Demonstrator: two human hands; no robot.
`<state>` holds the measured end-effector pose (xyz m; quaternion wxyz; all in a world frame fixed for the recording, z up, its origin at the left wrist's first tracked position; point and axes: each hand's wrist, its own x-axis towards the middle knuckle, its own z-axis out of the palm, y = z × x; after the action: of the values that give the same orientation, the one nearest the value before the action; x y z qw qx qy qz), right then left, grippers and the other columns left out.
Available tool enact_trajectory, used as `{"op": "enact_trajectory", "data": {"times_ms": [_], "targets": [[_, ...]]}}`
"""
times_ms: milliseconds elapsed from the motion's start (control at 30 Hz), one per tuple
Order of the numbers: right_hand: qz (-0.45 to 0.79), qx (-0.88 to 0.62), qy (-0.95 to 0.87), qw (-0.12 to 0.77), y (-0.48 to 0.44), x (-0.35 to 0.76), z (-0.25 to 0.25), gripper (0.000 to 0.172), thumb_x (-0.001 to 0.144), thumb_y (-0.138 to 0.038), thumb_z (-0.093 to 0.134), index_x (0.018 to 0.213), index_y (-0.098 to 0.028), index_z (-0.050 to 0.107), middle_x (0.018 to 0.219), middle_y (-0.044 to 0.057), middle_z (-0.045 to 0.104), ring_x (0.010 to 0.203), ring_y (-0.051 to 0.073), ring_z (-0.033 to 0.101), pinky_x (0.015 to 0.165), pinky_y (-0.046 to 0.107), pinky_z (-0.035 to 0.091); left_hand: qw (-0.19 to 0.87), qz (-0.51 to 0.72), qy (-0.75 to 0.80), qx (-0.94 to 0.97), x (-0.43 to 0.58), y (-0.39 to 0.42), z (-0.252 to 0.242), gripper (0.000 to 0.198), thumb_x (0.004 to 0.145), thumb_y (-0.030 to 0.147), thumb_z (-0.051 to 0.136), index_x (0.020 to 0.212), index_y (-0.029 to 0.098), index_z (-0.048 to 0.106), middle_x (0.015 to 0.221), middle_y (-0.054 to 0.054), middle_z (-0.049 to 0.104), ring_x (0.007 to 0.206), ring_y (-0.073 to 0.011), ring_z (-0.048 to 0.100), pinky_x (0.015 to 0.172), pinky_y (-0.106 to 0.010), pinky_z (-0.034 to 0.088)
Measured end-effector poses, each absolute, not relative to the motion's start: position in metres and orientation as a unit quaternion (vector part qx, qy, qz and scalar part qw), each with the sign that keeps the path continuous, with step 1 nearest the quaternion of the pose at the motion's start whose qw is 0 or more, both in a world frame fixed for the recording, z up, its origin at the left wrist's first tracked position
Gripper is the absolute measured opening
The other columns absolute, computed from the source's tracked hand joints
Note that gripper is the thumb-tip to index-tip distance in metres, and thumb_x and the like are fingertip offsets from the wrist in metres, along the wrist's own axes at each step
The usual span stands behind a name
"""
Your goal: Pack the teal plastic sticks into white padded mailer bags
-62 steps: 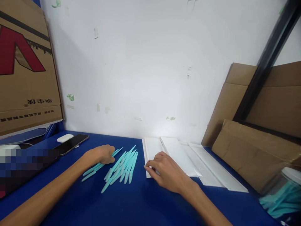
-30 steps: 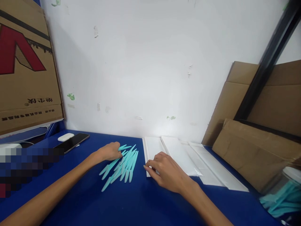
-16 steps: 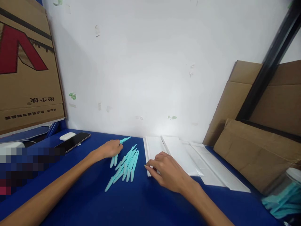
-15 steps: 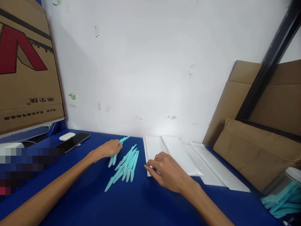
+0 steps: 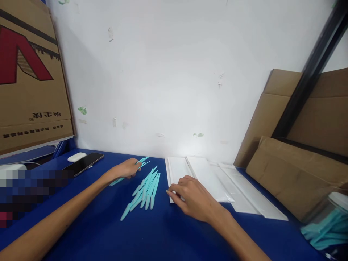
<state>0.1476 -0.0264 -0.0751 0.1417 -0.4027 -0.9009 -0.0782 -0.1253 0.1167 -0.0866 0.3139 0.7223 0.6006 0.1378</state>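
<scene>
Head view: hands [image 5: 127, 168] flank sticks [image 5: 147, 189]; carton [image 5: 32, 99] bears inverted Chinese lettering [image 5: 46, 115].

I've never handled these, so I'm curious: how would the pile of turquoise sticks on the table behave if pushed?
The turquoise sticks look stiff, since each lies straight without a bend. Being so slim, each is probably light. Because they lie loose and overlapping, a push would likely spread them apart.

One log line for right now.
left hand: over turquoise sticks; right hand: over white packets; loose stick pile: between hands; lidded jar: far right
</scene>
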Motion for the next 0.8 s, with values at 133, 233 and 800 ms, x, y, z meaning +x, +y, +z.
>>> {"op": "enact_trajectory", "data": {"times_ms": [133, 233, 800], "targets": [[-0.077, -0.404, -0.900, 0.141, -0.027, 0.148, -0.076, 0.032, 0.107, -0.028, 0.041, 0.090, -0.020, 0.067, 0.074, 0.003, 0.069, 0.070, 0.018, 0.061, 0.078, 0.032, 0.042, 0.339, 0.138, 0.596, 0.715, -0.124, 0.113, -0.084, 0.061, 0.086, 0.077, 0.032, 0.075, 0.020, 0.051, 0.055, 0.001, 0.044, 0.046, -0.0131, 0.040, 0.048, -0.027, 0.036], [-0.072, -0.403, -0.901, 0.142, -0.028, 0.147, -0.075, 0.032, 0.107, -0.028, 0.041, 0.089, -0.020, 0.067, 0.073, 0.003, 0.069, 0.068, 0.017, 0.060, 0.078, 0.032, 0.042, 0.344, 0.139, 0.591, 0.716, -0.121, 0.106, -0.081, 0.069, 0.083, 0.085, 0.029, 0.073, 0.020, 0.052, 0.054, 0.002, 0.041, 0.045, -0.0132, 0.038, 0.048, -0.028, 0.034], [-0.072, -0.410, -0.899, 0.134, -0.029, 0.145, -0.074, 0.033, 0.107, -0.030, 0.041, 0.091, -0.020, 0.068, 0.073, 0.003, 0.068, 0.068, 0.017, 0.061, 0.080, 0.032, 0.045, 0.298, 0.108, 0.551, 0.772, -0.103, 0.096, -0.088, 0.039, 0.069, 0.049, 0.068, 0.056, 0.022, 0.043, 0.053, 0.006, 0.028, 0.048, -0.0105, 0.026, 0.051, -0.029, 0.021]]}}
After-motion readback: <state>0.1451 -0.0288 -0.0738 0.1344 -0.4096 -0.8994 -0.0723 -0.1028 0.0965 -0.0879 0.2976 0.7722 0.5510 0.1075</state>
